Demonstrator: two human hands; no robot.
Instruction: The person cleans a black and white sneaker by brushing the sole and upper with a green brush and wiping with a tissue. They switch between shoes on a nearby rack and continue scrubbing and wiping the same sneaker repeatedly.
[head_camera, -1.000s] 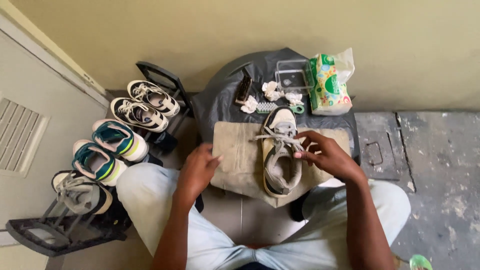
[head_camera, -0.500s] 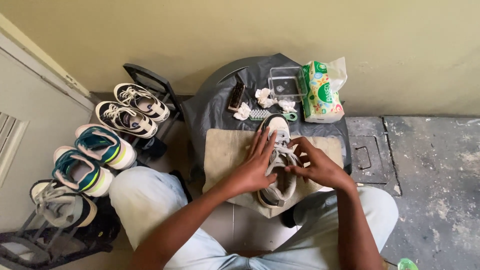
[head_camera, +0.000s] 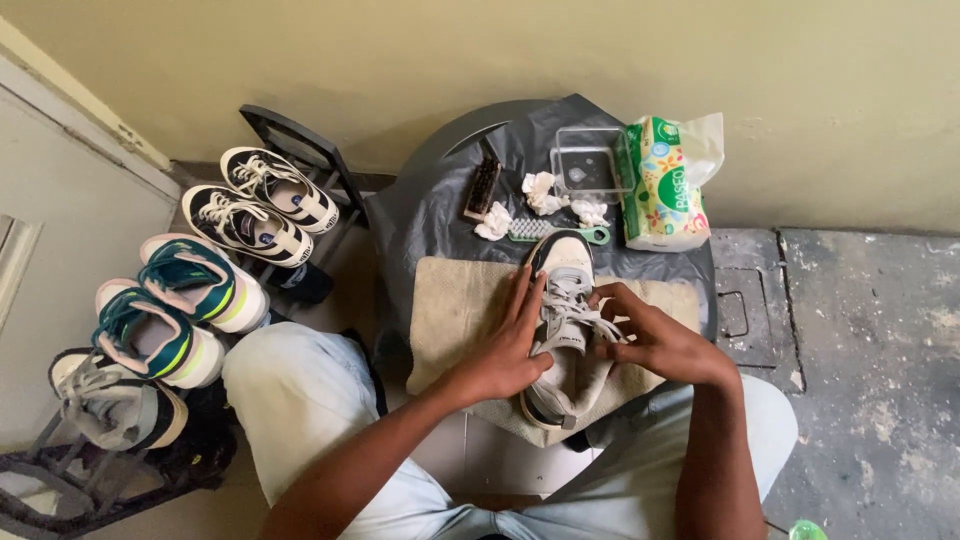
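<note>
A white and grey sneaker (head_camera: 562, 262) with a black heel lies on a beige towel (head_camera: 452, 306) spread over a small round table. My left hand (head_camera: 505, 345) presses flat against the sneaker's left side, fingers stretched along it. My right hand (head_camera: 648, 333) pinches the white laces (head_camera: 572, 308) over the tongue. Both hands touch the shoe.
Behind the shoe lie a dark brush (head_camera: 482, 187), a green-handled brush (head_camera: 552, 233), crumpled tissues (head_camera: 541, 192), a clear plastic box (head_camera: 586, 167) and a tissue pack (head_camera: 662, 183). A black rack (head_camera: 300, 145) on the left holds several sneakers (head_camera: 250, 223). My knees flank the table.
My left hand moved from the towel's left edge onto the sneaker's side. My right hand stayed at the laces. The view shifted slightly.
</note>
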